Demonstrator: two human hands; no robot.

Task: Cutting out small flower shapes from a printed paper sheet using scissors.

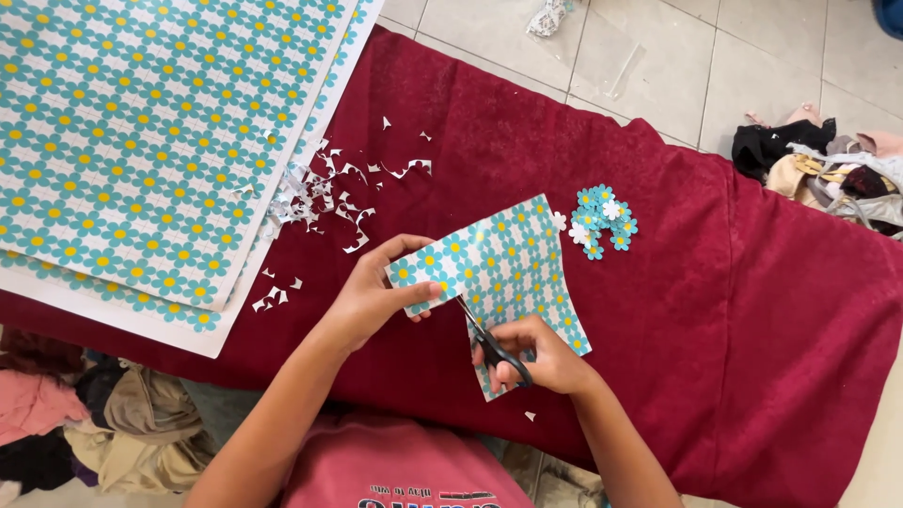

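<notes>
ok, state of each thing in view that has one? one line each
Left hand: pinching the corner of the flower-print piece.
Right hand: fingers in the scissors' handles.
Scissors: blades partly open, cutting into the piece.
Flower-print piece: held up, partly cut.
Cut-out flowers: piled loose on the red cloth.
Paper scraps: scattered beside the sheets.
Flower-print sheets: stacked flat.
</notes>
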